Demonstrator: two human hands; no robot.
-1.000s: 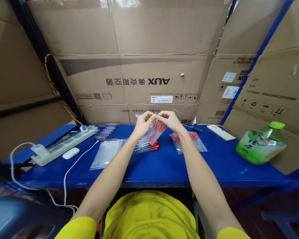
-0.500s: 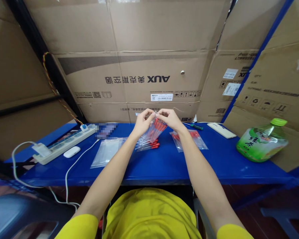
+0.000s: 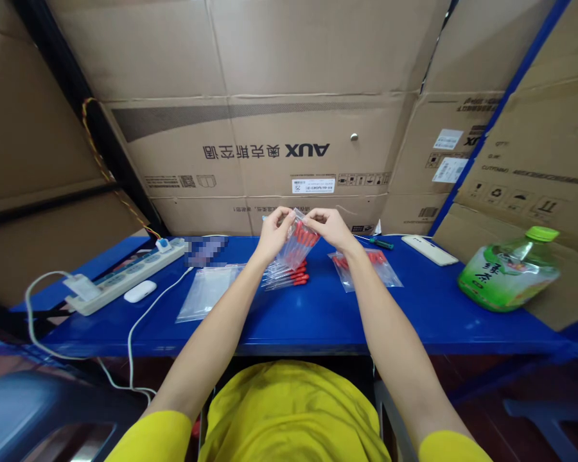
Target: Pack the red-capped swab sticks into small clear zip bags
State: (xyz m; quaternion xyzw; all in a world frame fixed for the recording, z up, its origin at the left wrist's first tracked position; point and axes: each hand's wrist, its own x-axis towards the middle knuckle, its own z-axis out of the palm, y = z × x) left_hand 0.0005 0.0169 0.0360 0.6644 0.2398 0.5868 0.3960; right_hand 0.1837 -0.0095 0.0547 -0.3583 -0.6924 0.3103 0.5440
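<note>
Above the blue table [image 3: 318,314], the left hand [image 3: 273,232] and right hand [image 3: 331,228] each pinch, fingers closed, the top edge of the clear bag of red-handled screwdrivers [image 3: 296,249], which hangs between them, equally near both, its long axis slanting down-left over loose screwdrivers [image 3: 291,277].

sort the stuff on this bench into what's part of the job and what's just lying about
In use: left hand, right hand, held bag of screwdrivers, loose red screwdrivers, filled bag, empty bags.
Lying about: power strip, white case, phone, green screwdriver, tea bottle.
</note>
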